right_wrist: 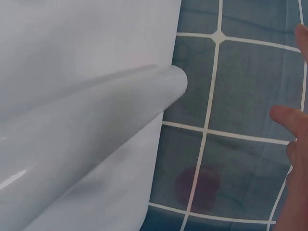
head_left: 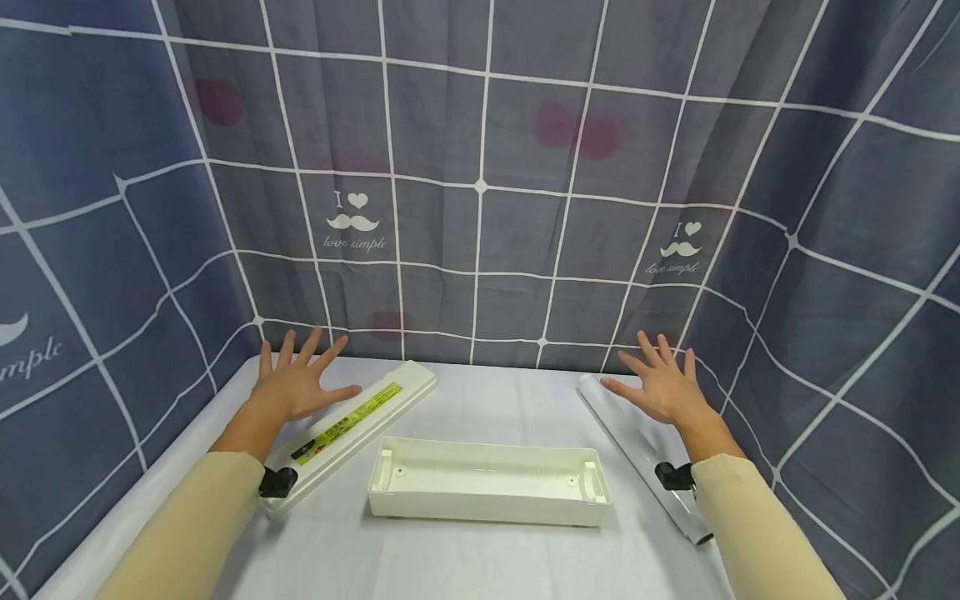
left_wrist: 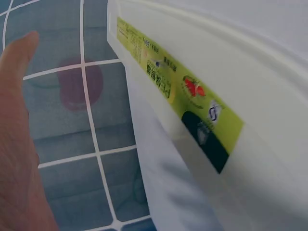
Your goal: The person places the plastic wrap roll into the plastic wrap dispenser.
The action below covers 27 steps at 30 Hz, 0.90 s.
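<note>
My left hand (head_left: 294,385) is spread wide above the left side of the table, over a long cream plastic lid (head_left: 405,385) with a yellow-green label (head_left: 348,423). That lid lies at a slant and fills much of the left wrist view. On the right, my right hand (head_left: 663,390) also has its fingers spread, over a shiny roll of clear film (head_left: 637,442) lying diagonally. Between the two sits an open, long cream plastic box (head_left: 487,507), its hollow side up. Neither hand holds anything.
A white cloth (head_left: 495,400) covers the table. Dark blue-grey curtains (head_left: 517,233) with white grid lines enclose the back and both sides. Small black wrist cameras (head_left: 279,482) sit at the sleeve cuffs, close above the lid and the roll.
</note>
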Tool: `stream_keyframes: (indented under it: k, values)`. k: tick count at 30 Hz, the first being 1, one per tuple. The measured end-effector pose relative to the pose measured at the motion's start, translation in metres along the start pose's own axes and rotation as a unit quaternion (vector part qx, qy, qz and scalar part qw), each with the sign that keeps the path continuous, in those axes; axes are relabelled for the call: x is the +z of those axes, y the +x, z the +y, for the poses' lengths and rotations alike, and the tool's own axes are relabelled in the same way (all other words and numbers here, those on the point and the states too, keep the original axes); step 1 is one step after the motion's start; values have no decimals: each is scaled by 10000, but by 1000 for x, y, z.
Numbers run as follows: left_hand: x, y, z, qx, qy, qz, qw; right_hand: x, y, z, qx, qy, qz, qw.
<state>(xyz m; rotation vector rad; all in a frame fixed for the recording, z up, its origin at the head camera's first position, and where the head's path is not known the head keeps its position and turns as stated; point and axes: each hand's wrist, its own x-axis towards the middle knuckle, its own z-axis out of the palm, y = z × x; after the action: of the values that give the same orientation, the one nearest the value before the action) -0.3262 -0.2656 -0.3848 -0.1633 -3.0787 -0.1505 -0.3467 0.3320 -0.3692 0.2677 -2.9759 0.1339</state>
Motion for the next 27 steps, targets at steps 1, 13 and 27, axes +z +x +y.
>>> stream_keyframes:
  k: [1, 13, 27]
  values:
    - [1, -1, 0, 19, -19, 7, 10000, 1, -1, -1, -6, -30, 6, 10000]
    - [12, -17, 9, 184, 19, 198, 9996, 15, -24, -13, -159, 12, 353, 9992]
    - [35, -40, 23, 522, -266, 657, 9961, 36, -59, -18, -446, 219, 616, 9969]
